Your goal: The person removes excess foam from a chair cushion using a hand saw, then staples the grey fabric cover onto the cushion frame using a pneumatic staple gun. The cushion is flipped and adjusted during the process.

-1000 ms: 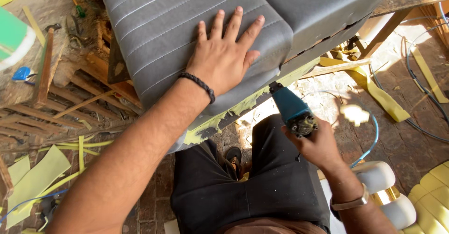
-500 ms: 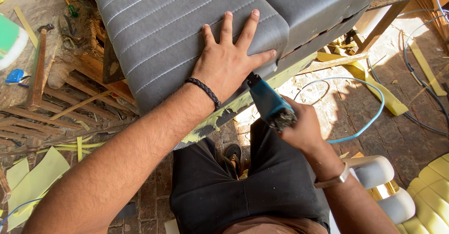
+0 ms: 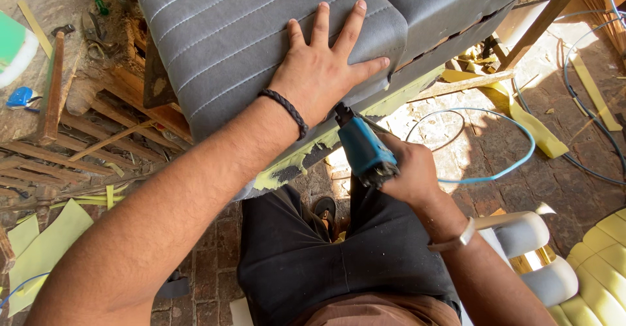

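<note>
The left hand (image 3: pixel 321 72) is lying flat on the grey stitched cushion (image 3: pixel 261 32), fingers spread wide, its grip open, palm pressing on the padded top near the front edge. A dark braided bracelet (image 3: pixel 285 111) is sitting on that wrist. The cushion is filling the upper middle of the head view, tilted toward the person, with yellow-green foam (image 3: pixel 293 163) showing along its lower edge.

The right hand (image 3: pixel 407 173) is wrapping its grip tight around a blue power tool (image 3: pixel 362 147), and the tool's dark nose is pointing up at the cushion's underside edge, right below the left hand's thumb; whether the tip is touching the fabric, I cannot tell. A thin blue hose (image 3: pixel 502 169) is looping across the brick floor (image 3: pixel 508 143) to the right of that hand. A pale band (image 3: pixel 456 238) is circling the right wrist.

Below, the person's black trousers (image 3: pixel 326 261) are filling the lower middle. Off to the left, wooden slats (image 3: pixel 98 137) and yellow-green foam scraps (image 3: pixel 45 248) are lying about.
</note>
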The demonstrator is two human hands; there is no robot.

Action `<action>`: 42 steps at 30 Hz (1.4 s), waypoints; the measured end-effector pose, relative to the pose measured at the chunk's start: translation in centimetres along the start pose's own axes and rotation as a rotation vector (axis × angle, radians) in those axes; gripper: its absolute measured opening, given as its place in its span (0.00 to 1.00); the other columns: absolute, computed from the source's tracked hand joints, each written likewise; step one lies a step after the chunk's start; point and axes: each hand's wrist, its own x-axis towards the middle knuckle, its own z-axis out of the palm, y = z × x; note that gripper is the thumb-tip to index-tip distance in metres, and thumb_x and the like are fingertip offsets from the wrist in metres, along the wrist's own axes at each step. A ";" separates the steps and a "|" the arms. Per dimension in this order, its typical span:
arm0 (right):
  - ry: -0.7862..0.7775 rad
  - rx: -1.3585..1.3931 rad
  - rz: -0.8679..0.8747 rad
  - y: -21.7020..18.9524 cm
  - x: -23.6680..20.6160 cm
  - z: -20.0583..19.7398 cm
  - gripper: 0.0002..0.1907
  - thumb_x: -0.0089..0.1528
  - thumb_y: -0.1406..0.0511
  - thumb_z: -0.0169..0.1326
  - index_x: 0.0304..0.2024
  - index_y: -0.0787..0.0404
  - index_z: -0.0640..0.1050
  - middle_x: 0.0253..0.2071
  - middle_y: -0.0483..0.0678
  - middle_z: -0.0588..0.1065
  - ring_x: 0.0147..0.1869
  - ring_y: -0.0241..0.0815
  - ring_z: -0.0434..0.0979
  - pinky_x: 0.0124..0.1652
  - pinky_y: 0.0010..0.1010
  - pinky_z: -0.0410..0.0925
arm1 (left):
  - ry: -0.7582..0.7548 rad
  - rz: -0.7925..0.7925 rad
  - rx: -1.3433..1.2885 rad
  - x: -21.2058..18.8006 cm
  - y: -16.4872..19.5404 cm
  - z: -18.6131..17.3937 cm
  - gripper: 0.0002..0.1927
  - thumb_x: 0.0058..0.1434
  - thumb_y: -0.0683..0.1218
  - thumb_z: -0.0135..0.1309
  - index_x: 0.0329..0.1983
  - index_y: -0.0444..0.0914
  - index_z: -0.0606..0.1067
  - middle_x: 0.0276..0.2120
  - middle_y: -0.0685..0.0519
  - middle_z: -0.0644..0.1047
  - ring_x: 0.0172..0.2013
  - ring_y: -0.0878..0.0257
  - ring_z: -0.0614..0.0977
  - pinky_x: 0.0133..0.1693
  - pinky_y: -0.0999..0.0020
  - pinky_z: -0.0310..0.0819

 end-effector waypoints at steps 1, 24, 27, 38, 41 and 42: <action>-0.018 -0.029 0.029 0.1 0.0 -0.1 0.35 0.43 0.62 0.63 0.55 0.61 0.80 0.33 0.59 0.81 0.37 0.53 0.84 0.40 0.39 0.75 | 0.009 0.020 -0.010 -0.4 -0.3 0.0 0.41 0.59 0.48 0.57 0.74 0.70 0.61 0.76 0.41 0.44 0.69 0.29 0.57 0.57 0.25 0.62; -0.019 0.064 -0.241 -2.5 -1.0 1.4 0.43 0.42 0.52 0.70 0.58 0.61 0.76 0.32 0.57 0.81 0.31 0.52 0.83 0.35 0.37 0.75 | -0.151 -0.431 -0.260 -7.9 -2.0 -2.8 0.70 0.37 0.62 0.76 0.77 0.54 0.44 0.73 0.37 0.52 0.69 0.31 0.57 0.63 0.28 0.54; -0.045 0.036 -0.218 -4.5 -0.9 2.5 0.41 0.39 0.59 0.67 0.57 0.59 0.79 0.31 0.57 0.81 0.32 0.54 0.83 0.34 0.40 0.74 | -0.125 -0.413 -0.246 -8.0 -2.0 -2.4 0.70 0.37 0.62 0.76 0.77 0.53 0.44 0.73 0.37 0.53 0.69 0.31 0.58 0.62 0.28 0.54; -0.106 0.024 -0.180 -6.3 -1.7 2.1 0.41 0.41 0.55 0.70 0.57 0.59 0.77 0.32 0.55 0.81 0.32 0.51 0.84 0.35 0.40 0.75 | -0.057 -0.242 -0.332 -9.2 -3.7 -1.5 0.67 0.41 0.56 0.76 0.78 0.59 0.44 0.74 0.39 0.50 0.72 0.34 0.54 0.67 0.33 0.49; -0.064 0.094 -0.324 -6.9 -1.9 2.7 0.39 0.45 0.55 0.67 0.58 0.61 0.77 0.38 0.56 0.82 0.38 0.50 0.85 0.39 0.39 0.76 | -0.037 -0.153 -0.369 -10.4 -4.4 -1.5 0.66 0.42 0.55 0.76 0.77 0.61 0.45 0.75 0.38 0.49 0.72 0.35 0.52 0.68 0.32 0.47; -0.072 0.092 -0.308 -7.0 -2.0 2.9 0.39 0.44 0.56 0.67 0.58 0.61 0.77 0.37 0.56 0.82 0.37 0.50 0.85 0.38 0.39 0.76 | -0.041 -0.159 -0.348 -10.6 -4.4 -1.5 0.66 0.41 0.55 0.76 0.77 0.62 0.45 0.75 0.39 0.49 0.72 0.35 0.53 0.68 0.33 0.48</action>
